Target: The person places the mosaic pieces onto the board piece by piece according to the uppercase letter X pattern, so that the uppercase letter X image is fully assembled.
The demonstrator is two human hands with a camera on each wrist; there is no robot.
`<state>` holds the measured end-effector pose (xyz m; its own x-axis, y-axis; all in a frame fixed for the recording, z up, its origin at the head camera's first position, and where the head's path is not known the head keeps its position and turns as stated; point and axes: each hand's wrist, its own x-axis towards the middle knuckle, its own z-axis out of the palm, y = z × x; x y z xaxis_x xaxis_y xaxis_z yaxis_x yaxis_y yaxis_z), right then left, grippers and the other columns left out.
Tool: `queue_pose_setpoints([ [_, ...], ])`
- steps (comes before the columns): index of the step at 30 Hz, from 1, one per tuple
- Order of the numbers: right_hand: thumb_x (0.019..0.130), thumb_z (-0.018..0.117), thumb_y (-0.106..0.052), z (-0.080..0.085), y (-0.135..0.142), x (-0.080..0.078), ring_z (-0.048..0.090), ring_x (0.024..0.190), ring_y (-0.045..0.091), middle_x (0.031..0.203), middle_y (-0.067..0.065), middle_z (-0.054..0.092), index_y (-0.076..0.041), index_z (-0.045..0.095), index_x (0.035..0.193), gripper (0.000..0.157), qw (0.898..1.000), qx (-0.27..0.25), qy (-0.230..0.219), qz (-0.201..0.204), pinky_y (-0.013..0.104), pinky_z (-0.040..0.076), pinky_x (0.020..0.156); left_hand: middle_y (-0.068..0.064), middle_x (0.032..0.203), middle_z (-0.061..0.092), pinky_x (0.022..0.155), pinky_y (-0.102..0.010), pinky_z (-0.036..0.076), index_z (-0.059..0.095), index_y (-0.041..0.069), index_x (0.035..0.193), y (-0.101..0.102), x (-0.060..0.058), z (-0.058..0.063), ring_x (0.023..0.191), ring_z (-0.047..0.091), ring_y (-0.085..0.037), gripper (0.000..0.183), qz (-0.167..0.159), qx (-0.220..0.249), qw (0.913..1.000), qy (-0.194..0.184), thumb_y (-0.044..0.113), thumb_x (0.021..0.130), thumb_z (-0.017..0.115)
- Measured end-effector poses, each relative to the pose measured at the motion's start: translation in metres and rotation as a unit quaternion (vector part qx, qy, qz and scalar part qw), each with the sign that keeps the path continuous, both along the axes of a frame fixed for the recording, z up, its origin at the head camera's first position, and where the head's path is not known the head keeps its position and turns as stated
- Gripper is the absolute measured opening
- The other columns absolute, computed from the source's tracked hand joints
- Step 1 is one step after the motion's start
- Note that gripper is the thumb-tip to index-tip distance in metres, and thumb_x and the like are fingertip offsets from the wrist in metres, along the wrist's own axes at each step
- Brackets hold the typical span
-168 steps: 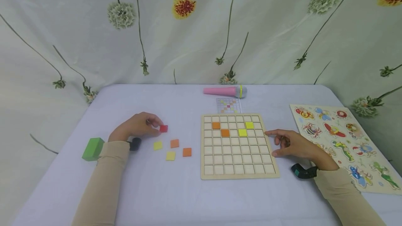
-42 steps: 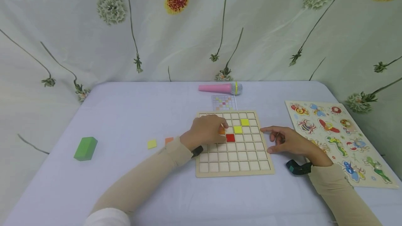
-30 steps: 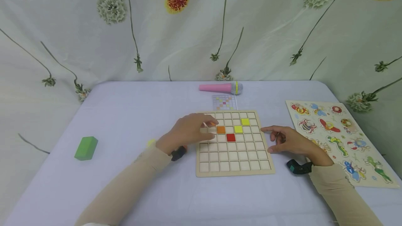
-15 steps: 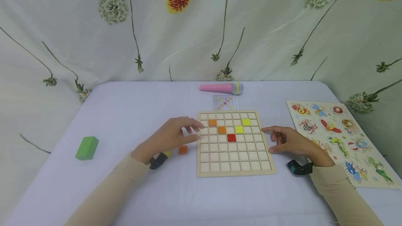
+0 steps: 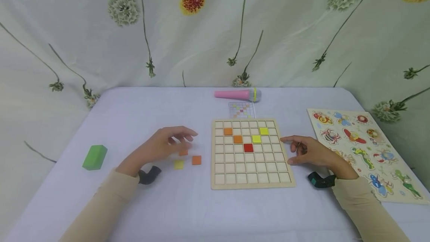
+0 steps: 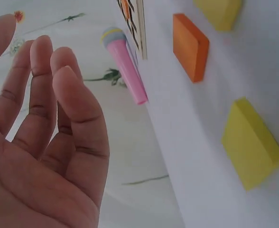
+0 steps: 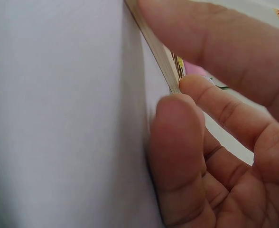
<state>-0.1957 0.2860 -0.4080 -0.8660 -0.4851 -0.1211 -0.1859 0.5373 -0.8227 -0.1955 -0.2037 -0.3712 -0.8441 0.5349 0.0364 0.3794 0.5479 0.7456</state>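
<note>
Where your beige sleeves (image 5: 97,204) reach in over the white table (image 5: 235,216), the gridded board (image 5: 253,186) lies flat, its near rim turned straight toward you. It is close to square, so neither direction stands out as its long axis; its sides run away from you. To its left, a loose yellow tile (image 5: 178,164) and a loose orange tile (image 5: 196,160) lie flat. A second loose orange tile (image 5: 183,153) shows partly beneath your left fingers, and your left wrist view shows another loose yellow tile (image 6: 251,142). Your right hand (image 5: 309,151) grips nothing: the tips of index finger and thumb touch the board's right edge, other fingers bent, so the board lies just left of them. Your left hand (image 5: 168,143) is released, fingers loosely bent, apart from the board's left rim. Farther up the grid, a red tile (image 5: 248,148) fills the centre cell; two orange tiles (image 5: 237,139) and two yellow tiles (image 5: 256,139) spread from it in a V pointing toward you. Beyond lie a small patterned card (image 5: 242,110) and a pink microphone (image 5: 232,94), its long axis crosswise, head to your right.
</note>
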Motion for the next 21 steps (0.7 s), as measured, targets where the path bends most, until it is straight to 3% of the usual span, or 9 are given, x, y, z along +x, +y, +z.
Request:
queue_pose_setpoints([
  [6,0.087,0.087,-0.003,0.000,-0.001,0.000,0.048,0.076,0.013,0.099,0.007,0.055,0.014,0.056,0.145,0.068,1.000,0.001,-0.002,-0.003,0.025,0.040,0.067,-0.013,0.131,0.073,0.100,-0.037,0.055,0.070,0.003,0.138,-0.029,-0.009,0.001,0.120,0.068,-0.030,0.034,0.004,-0.004,0.9995,-0.032,0.005,0.104,0.070],
  [10,0.087,0.087,-0.003,0.000,-0.001,0.000,0.048,0.075,0.013,0.099,0.007,0.055,0.014,0.056,0.144,0.067,1.000,-0.002,0.000,0.001,0.025,0.040,0.067,-0.014,0.135,0.073,0.104,-0.030,0.052,0.072,0.001,0.135,-0.048,-0.014,-0.002,0.125,0.066,-0.033,0.031,0.002,-0.014,0.9995,-0.029,0.001,0.104,0.067],
  [16,0.087,0.087,-0.003,0.001,0.000,0.001,0.048,0.076,0.013,0.100,0.007,0.055,0.014,0.055,0.145,0.068,1.000,0.004,-0.004,-0.002,0.025,0.041,0.067,-0.016,0.138,0.071,0.104,-0.042,0.051,0.070,0.001,0.137,-0.064,-0.017,-0.006,0.126,0.063,-0.034,0.036,0.016,-0.059,0.9960,-0.065,0.001,0.102,0.066],
  [21,0.087,0.087,-0.003,0.002,-0.001,0.002,0.048,0.077,0.013,0.100,0.007,0.054,0.015,0.055,0.145,0.068,1.000,0.005,-0.007,-0.004,0.025,0.040,0.067,-0.019,0.137,0.069,0.096,-0.044,0.052,0.071,0.000,0.135,-0.066,-0.017,-0.009,0.113,0.063,-0.031,0.049,0.037,-0.097,0.9894,-0.101,-0.010,0.088,0.059],
])
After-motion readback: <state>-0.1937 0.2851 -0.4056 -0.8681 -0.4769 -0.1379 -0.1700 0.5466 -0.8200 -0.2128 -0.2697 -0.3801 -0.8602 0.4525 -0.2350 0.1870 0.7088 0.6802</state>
